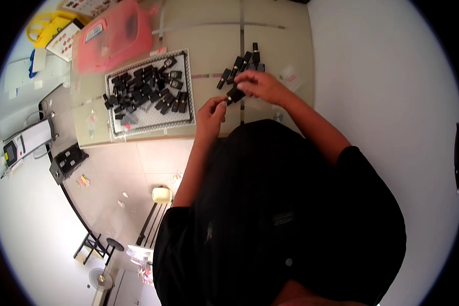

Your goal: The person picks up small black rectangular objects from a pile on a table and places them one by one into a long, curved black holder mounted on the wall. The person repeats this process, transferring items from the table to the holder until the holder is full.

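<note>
Between my two hands is a small black bottle (235, 95) with a gold-coloured neck, like a nail polish bottle. The thumb and fingers of my left hand (211, 114) pinch its lower left end. My right hand (263, 87) has its fingers on the wider upper right end and covers part of it. Just beyond my right hand, several similar black bottles (236, 65) lie side by side on the table, some partly hidden. To the left, a white tray (164, 116) with a dark patterned border holds a heap of such bottles (141, 88).
A pink translucent plastic box (114, 38) stands behind the tray on the tiled-pattern table (210, 42). Clear plastic wrappers (289, 77) lie at the right. A white wall (359, 76) rises along the right side. On the floor at left is a black case (69, 162).
</note>
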Demonstrator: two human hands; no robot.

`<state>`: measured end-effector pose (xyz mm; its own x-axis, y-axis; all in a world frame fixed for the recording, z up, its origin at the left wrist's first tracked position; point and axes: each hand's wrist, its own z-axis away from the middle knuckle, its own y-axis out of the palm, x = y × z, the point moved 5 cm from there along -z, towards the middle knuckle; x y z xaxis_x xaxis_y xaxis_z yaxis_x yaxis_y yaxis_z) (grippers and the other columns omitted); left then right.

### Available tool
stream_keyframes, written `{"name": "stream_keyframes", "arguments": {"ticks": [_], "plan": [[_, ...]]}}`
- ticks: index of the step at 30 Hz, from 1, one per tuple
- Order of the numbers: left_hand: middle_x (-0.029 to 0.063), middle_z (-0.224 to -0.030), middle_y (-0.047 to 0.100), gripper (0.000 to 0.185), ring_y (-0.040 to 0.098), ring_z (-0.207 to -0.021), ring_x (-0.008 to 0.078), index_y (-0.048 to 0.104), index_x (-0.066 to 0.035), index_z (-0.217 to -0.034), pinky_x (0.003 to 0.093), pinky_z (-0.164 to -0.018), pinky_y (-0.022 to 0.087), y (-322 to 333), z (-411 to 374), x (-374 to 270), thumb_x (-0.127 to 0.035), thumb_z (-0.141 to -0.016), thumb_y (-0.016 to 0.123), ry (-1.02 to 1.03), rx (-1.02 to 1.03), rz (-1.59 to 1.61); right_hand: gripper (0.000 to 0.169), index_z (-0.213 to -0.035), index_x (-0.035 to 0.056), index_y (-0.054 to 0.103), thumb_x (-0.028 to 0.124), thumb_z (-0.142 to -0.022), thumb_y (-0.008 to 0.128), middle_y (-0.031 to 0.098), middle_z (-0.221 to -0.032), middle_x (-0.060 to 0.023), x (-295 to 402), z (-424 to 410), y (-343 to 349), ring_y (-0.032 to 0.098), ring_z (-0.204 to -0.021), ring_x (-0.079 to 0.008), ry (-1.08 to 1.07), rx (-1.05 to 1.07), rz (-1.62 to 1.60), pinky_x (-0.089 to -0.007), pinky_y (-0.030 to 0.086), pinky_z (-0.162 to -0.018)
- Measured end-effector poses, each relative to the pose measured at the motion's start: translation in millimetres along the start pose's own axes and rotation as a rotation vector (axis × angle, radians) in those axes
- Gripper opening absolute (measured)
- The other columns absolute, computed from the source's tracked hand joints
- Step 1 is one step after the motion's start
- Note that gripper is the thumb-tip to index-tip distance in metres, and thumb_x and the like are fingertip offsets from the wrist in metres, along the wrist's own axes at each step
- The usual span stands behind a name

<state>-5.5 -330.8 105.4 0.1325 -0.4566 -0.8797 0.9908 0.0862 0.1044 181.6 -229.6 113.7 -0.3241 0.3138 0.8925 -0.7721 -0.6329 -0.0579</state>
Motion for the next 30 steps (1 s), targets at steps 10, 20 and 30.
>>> {"name": "stream_keyframes", "arguments": {"ticks": [10,20,30], "plan": [[0.0015,-0.092,0.064,0.026,0.059,-0.077,0.0089,0.064,-0.002,-0.120,0.0238,-0.067,0.049,17,-13,-3,-0.012,-0.096,0.068,0.063,0.017,0.118,0.036,-0.124,0.0026,0.062,0.023,-0.096,0.069,0.069,-0.102,-0.0045,-24,22,14,0.063,-0.085,-0.0116,0.018,0.139,-0.018,-0.0304,0.053,-0.077],[0.0037,-0.102,0.066,0.023,0.064,-0.090,0.0123,0.069,-0.005,-0.115,0.0275,-0.081,0.053,37,-34,-21,-0.009,-0.093,0.072,0.251,0.047,-0.207,0.038,-0.115,0.0103,0.068,0.036,-0.088,0.068,0.068,-0.108,-0.0121,14,28,-16,0.067,-0.100,-0.0306,-0.120,-0.028,0.353,-0.0409,0.052,-0.087],[0.0059,-0.108,0.067,0.037,0.063,-0.090,0.0105,0.058,0.000,-0.130,0.0254,-0.074,0.051,40,-54,-20,-0.013,-0.097,0.067,0.004,0.034,0.074,0.033,-0.109,0.0038,0.066,0.030,-0.090,0.073,0.070,-0.092,-0.0079,-23,-1,-23,0.066,-0.080,-0.0188,-0.077,-0.103,0.007,-0.0334,0.053,-0.073]]}}
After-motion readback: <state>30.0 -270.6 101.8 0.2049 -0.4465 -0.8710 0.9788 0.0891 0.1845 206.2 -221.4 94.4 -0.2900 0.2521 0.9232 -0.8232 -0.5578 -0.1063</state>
